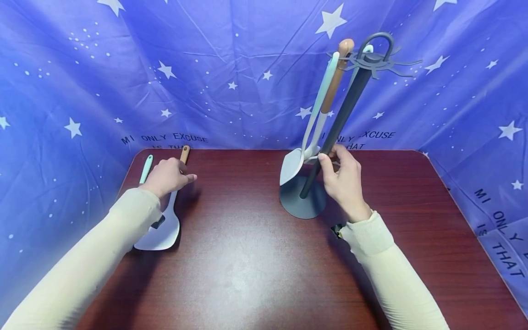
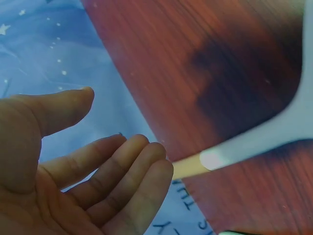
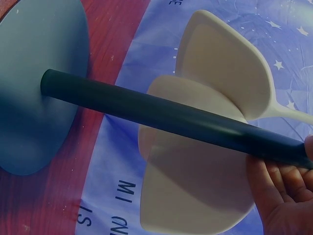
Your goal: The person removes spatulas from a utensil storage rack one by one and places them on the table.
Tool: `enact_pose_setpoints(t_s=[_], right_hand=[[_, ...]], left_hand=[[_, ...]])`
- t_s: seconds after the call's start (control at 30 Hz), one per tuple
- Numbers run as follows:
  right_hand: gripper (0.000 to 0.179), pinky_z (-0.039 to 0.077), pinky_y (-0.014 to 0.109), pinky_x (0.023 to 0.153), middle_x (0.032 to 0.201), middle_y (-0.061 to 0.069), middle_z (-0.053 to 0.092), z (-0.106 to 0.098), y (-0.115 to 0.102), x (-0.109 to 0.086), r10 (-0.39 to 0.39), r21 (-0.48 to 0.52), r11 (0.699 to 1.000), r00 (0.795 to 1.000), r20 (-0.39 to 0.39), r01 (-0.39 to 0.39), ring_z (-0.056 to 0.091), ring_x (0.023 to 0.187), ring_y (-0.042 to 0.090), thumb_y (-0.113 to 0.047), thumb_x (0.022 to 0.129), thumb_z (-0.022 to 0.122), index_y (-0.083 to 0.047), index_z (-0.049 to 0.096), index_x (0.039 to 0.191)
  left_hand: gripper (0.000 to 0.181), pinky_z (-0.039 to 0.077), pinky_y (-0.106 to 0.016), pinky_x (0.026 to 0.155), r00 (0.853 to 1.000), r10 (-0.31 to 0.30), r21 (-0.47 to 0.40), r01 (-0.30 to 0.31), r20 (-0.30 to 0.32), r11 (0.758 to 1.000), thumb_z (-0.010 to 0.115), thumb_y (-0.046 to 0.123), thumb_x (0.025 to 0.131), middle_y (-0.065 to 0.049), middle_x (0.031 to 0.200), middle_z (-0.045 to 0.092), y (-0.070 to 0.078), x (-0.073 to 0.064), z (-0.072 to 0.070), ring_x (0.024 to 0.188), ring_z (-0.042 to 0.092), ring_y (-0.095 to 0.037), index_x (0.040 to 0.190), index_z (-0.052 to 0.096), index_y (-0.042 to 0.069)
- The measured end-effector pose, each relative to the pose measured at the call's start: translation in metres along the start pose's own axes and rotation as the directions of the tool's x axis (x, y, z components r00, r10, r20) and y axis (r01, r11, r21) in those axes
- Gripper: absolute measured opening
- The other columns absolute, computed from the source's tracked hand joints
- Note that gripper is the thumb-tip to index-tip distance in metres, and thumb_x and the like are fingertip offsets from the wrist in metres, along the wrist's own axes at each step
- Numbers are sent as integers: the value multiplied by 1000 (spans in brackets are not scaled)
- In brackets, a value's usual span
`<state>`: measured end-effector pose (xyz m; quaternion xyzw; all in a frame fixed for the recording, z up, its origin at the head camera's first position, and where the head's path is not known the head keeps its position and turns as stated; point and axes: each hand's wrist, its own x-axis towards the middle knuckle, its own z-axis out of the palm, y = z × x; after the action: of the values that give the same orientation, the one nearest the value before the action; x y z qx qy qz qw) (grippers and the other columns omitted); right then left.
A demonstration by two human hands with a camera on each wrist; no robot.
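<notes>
On the left of the table, my left hand (image 1: 167, 176) hovers over a white spatula (image 1: 158, 236) with a wooden handle. In the left wrist view the fingers are loosely bent and the thumb is apart, with nothing held. A second utensil's mint handle (image 1: 146, 169) shows beside it; the rest is hidden by my hand and sleeve. My right hand (image 1: 344, 178) grips the dark pole of a utensil stand (image 1: 348, 103) between thumb and fingers. Hanging from the stand's hooks are a mint-handled spatula (image 1: 292, 166), a wooden-handled utensil (image 1: 331, 94) and another mint-handled one, mostly hidden.
The stand's round base (image 1: 303, 208) is on the dark red wooden table (image 1: 247, 247). Some hooks (image 1: 406, 68) on the stand's right side carry nothing. A blue cloth (image 1: 235, 59) with white stars surrounds the table at the back and sides.
</notes>
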<state>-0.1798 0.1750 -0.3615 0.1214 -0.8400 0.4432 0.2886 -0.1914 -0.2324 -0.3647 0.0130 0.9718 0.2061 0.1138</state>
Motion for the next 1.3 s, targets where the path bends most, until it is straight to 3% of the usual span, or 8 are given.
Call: enact_pose_setpoints(t_s=[0.13, 0.37, 0.5, 0.6, 0.73, 0.83, 1.03, 1.3], right_hand=[[13, 51, 11, 68, 82, 9, 61, 0, 1, 0, 2, 10, 1000, 1000, 2, -2, 65, 79, 19, -10, 90, 64, 2, 62, 96], [13, 50, 10, 67, 82, 10, 62, 0, 1, 0, -2, 12, 1000, 1000, -4, 2, 64, 78, 18, -8, 90, 64, 3, 62, 96], [12, 51, 12, 69, 82, 11, 63, 0, 1, 0, -9, 21, 1000, 1000, -6, 9, 62, 76, 13, -7, 90, 64, 3, 62, 95], [12, 51, 12, 69, 81, 10, 62, 0, 1, 0, -16, 13, 1000, 1000, -10, 16, 60, 74, 7, -8, 90, 64, 3, 62, 95], [12, 51, 12, 69, 81, 9, 62, -1, 0, 0, -21, 6, 1000, 1000, -13, 21, 59, 74, 7, -9, 90, 64, 2, 62, 95], [13, 52, 14, 69, 81, 10, 62, -1, 0, 0, -22, 9, 1000, 1000, -9, 22, 61, 75, 11, -9, 90, 64, 3, 62, 95], [13, 54, 19, 70, 82, 10, 62, -1, 0, 0, -25, 9, 1000, 1000, -5, 25, 62, 76, 15, -9, 90, 64, 2, 62, 95], [14, 51, 12, 69, 82, 12, 63, 0, 2, 0, -29, 25, 999, 1000, -6, 30, 63, 77, 18, -8, 90, 65, 4, 62, 96]], left_hand=[[40, 49, -52, 78, 999, 37, 20, -36, -19, 999, 66, 32, 88, -19, 101, 68, 11, 0, 1, 91, 64, -35, 111, 68, -1], [39, 49, -54, 80, 991, 125, 37, -123, -46, 992, 66, 33, 87, -18, 101, 69, 31, 1, 3, 93, 64, -39, 108, 68, 0], [39, 46, -55, 88, 987, 151, 24, -150, -59, 988, 67, 33, 87, -15, 106, 69, 45, 0, 6, 108, 59, -40, 109, 68, 1], [39, 34, -52, 104, 981, 181, 22, -180, -73, 983, 67, 34, 87, -12, 105, 70, 56, -1, 9, 110, 59, -35, 109, 68, 2], [38, 38, -45, 101, 970, 222, 3, -222, -103, 975, 68, 35, 86, -10, 103, 71, 71, -3, 12, 97, 66, -29, 109, 69, 4], [38, 51, -43, 83, 964, 239, -33, -245, -119, 969, 68, 34, 87, -9, 101, 71, 82, -4, 14, 92, 67, -27, 109, 69, 4], [34, 52, -37, 76, 950, 283, -105, -298, -134, 949, 69, 32, 87, -4, 91, 71, 103, -4, 17, 83, 66, -19, 107, 70, 4], [28, 51, -31, 74, 921, 348, -184, -378, -178, 907, 69, 29, 87, 1, 84, 69, 125, -1, 27, 77, 64, -13, 102, 71, 6]])
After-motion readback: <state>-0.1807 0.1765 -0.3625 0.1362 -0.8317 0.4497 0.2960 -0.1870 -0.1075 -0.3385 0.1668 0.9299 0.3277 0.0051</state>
